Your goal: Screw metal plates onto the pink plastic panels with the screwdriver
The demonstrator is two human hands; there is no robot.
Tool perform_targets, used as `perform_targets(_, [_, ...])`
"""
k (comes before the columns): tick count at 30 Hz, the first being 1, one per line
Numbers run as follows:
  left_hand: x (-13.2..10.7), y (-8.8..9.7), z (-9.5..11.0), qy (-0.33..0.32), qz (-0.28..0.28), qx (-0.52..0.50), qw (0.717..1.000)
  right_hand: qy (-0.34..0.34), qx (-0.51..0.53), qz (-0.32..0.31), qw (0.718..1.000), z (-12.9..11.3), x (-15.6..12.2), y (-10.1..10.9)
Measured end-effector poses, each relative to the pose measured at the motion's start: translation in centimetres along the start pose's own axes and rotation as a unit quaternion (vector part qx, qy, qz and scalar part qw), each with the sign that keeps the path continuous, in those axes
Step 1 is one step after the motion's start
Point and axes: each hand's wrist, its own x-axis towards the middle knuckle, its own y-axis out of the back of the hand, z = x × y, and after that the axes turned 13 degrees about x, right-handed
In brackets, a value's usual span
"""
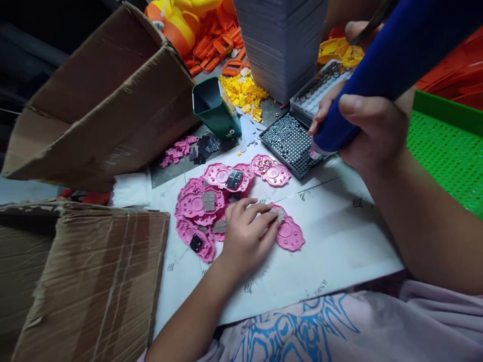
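Note:
My right hand (377, 125) is wrapped around a thick blue electric screwdriver (385, 63), tilted with its tip pointing down to the left. That tip is over the right side of a black perforated tray (300, 174) with small screws in it; whether they touch I cannot tell. On the white board, my left hand (247, 229) grips the left end of a pink plastic plate (290, 234), its fingertips at a small grey cover (279, 215). Left of that hand lies a pile of similar pink plates (192, 203), some bearing grey or black covers. Another pink plate (274, 172) lies near the tray.
Cardboard boxes (113, 100) stand at the left. Behind the board (339, 241) are a dark green container (217, 113), yellow parts (245, 93), a tall grey stack (283, 45) and a clear tray (296, 105). A green perforated basket (445, 146) is at the right. Fingertips (356, 31) show behind the screwdriver.

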Motion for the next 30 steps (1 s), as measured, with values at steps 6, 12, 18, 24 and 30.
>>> perform_targets(6, [-0.1, -0.3, 1.1, 0.051, -0.003, 0.030, 0.998, 0.001, 0.020, 0.005, 1.000, 0.1, 0.0, 0.1])
perform_targets(12, [-0.4, -0.2, 1.9, 0.061, -0.007, 0.062, 0.996, -0.006, 0.009, 0.014, 1.000, 0.0, 0.2, -0.1])
perform_targets(18, [-0.1, 0.4, 0.3, -0.021, -0.070, -0.035, 0.997, -0.007, 0.008, 0.034, 0.999, -0.1, 0.1, -0.5])
perform_targets(24, [0.1, 0.8, -0.3, -0.019, -0.085, -0.086, 0.992, -0.007, 0.011, 0.099, 0.995, -0.2, 0.2, -1.1])
perform_targets(30, [0.2, 0.6, -0.2, -0.003, -0.102, -0.072, 0.992, -0.022, -0.017, 0.084, 0.996, -0.3, 0.3, -0.9])
